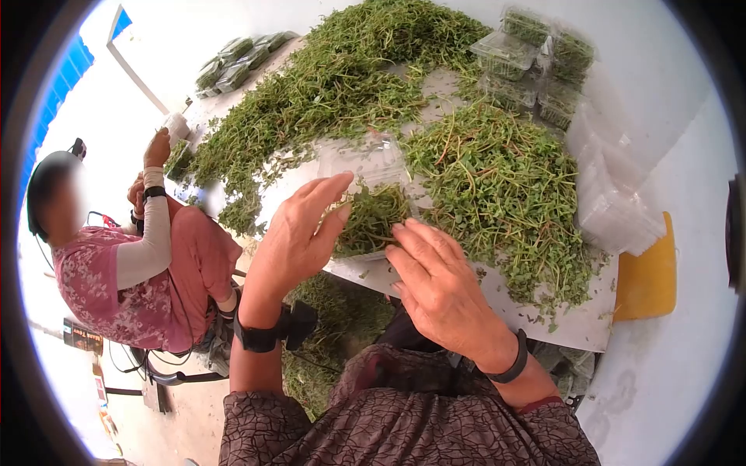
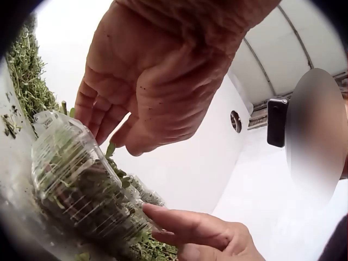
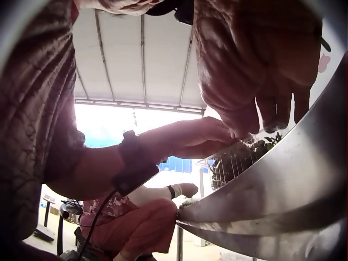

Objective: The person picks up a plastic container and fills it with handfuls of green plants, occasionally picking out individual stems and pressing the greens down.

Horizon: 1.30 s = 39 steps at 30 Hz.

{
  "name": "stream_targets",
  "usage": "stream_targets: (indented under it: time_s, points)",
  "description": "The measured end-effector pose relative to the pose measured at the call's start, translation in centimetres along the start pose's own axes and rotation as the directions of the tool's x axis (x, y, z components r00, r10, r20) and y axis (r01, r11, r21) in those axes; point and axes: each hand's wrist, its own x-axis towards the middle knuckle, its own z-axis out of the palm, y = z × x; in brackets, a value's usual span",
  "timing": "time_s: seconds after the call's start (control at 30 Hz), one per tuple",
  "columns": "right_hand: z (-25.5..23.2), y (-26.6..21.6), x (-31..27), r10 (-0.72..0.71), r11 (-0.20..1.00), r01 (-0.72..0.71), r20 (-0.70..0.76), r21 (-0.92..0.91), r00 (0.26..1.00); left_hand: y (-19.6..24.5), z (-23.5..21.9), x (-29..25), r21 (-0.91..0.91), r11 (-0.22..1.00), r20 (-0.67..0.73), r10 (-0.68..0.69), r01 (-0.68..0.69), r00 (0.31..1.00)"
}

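Observation:
A clear plastic clamshell box (image 2: 81,179) stands at the table's near edge, filled with leafy green stems (image 1: 377,217). Its see-through lid (image 1: 361,159) is folded back on the far side. At the box's left side is my left hand (image 1: 299,229), fingers extended and thumb apart, fingertips right at the rim in the left wrist view. My right hand (image 1: 439,283) comes in from the right, its fairly straight fingers touching the greens and rim on that side. Neither hand's fingers curl round anything.
Loose greens (image 1: 505,186) lie heaped right of the box, and a larger pile (image 1: 334,93) spreads behind. Filled boxes (image 1: 571,58) are stacked at back right, near nested empty boxes (image 1: 614,186). A yellow board (image 1: 649,272) leans there. Another person (image 1: 116,272) sits at left.

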Motion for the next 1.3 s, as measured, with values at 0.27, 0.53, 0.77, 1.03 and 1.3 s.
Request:
stream_targets:
  time_s: [0.27, 0.53, 0.77, 1.03, 1.3]
  points:
    - [-0.5, 0.3, -1.2, 0.095, 0.995, -0.095, -0.007, 0.009, 0.995, 1.1, 1.0, -2.0, 0.055, 0.996, 0.064, 0.062, -0.066, 0.996]
    - [-0.5, 0.6, -1.5, 0.082, 0.997, -0.082, 0.015, 0.011, 0.997, 1.4, 2.9, -0.3, 0.105, 0.97, 0.261, 0.186, -0.219, 0.947]
    - [-0.4, 0.6, -1.5, 0.086, 0.996, -0.087, 0.016, 0.029, 0.996, 1.3, 3.2, -0.1, 0.118, 0.974, 0.314, 0.149, -0.195, 0.938]
    - [-0.4, 0.6, -1.6, 0.089, 0.995, -0.089, 0.007, 0.044, 0.996, 1.7, 1.9, 0.2, 0.186, 0.943, 0.262, 0.222, -0.275, 0.939]
    - [-0.4, 0.7, -1.8, 0.1, 0.994, -0.101, 0.033, 0.032, 0.994, 0.9, 3.8, 0.6, 0.184, 0.961, 0.299, 0.143, -0.204, 0.943]
